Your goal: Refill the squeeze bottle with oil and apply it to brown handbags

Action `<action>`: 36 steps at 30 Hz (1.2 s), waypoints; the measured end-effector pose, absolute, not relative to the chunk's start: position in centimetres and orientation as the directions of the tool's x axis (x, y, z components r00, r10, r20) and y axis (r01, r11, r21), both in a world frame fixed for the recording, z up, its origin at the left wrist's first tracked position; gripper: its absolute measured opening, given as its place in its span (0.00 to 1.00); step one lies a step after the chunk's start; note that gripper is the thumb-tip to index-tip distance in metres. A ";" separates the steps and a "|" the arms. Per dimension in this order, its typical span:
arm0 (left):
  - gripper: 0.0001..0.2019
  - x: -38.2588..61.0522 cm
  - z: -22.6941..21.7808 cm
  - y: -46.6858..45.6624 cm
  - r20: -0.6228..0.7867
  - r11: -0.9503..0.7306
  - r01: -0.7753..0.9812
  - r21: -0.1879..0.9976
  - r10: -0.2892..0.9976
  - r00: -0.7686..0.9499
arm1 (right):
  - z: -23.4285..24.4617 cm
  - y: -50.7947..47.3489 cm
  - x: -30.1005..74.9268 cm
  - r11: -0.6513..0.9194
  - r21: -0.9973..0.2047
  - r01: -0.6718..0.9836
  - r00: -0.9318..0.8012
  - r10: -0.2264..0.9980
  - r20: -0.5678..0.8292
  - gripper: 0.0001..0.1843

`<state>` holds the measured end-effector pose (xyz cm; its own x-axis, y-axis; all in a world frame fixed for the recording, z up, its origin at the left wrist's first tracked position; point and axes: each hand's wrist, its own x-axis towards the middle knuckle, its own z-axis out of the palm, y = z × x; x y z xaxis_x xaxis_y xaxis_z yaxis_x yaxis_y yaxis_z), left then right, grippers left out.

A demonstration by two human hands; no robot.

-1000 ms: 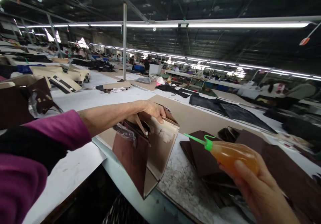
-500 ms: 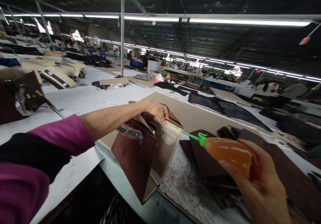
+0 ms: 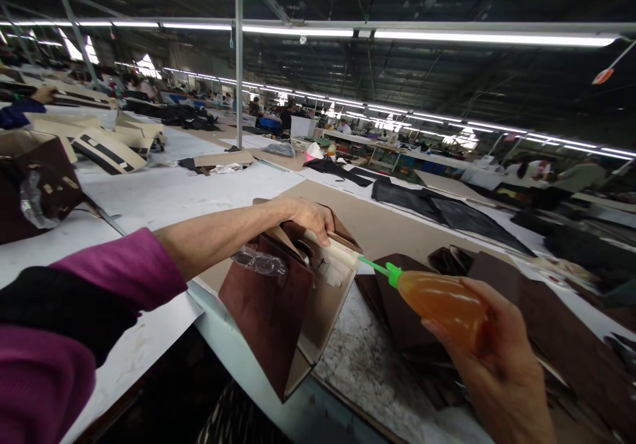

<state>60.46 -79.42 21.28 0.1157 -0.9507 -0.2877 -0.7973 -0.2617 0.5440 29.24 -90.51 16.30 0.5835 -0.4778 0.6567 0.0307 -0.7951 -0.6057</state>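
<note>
A brown paper bag (image 3: 271, 311) with a beige inside stands tilted at the table's near edge. My left hand (image 3: 311, 216) reaches over it and grips its top rim, holding the mouth apart. A clear plastic wrap (image 3: 258, 260) hangs at the bag's upper left. My right hand (image 3: 497, 364) is wrapped round an orange glue bottle (image 3: 440, 298) with a green nozzle (image 3: 377, 269). The nozzle tip touches the beige flap at the bag's rim.
Flat dark brown bag sheets (image 3: 546, 325) lie stacked to the right on the stained worktable (image 3: 368, 364). A beige board (image 3: 387, 228) lies behind the bag. More bags (image 3: 34, 179) stand at far left. Other workers sit at distant tables.
My right hand has carried the glue bottle left, and its nozzle tip has come up against the bag's rim. My left hand keeps its hold on the bag.
</note>
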 end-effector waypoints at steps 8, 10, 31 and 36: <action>0.13 60.4 21.1 -79.3 -0.277 -0.255 -0.821 0.511 -0.953 0.124 | 16.4 -89.9 29.2 -0.733 -0.679 0.044 0.571 -0.539 0.619 0.28; 0.13 60.3 21.1 -79.3 -0.288 -0.266 -0.830 0.490 -0.948 0.134 | 16.6 -89.8 29.5 -0.689 -0.723 0.041 0.555 -0.586 0.590 0.29; 0.13 59.6 21.5 -78.9 -0.298 -0.251 -0.813 0.525 -0.949 0.101 | 14.5 -90.3 28.5 -0.594 -0.804 -0.031 0.625 -0.639 0.448 0.33; 0.11 59.8 21.1 -79.0 -0.303 -0.258 -0.791 0.555 -0.948 0.097 | 13.8 -90.6 28.3 -0.648 -0.762 -0.015 0.660 -0.579 0.479 0.29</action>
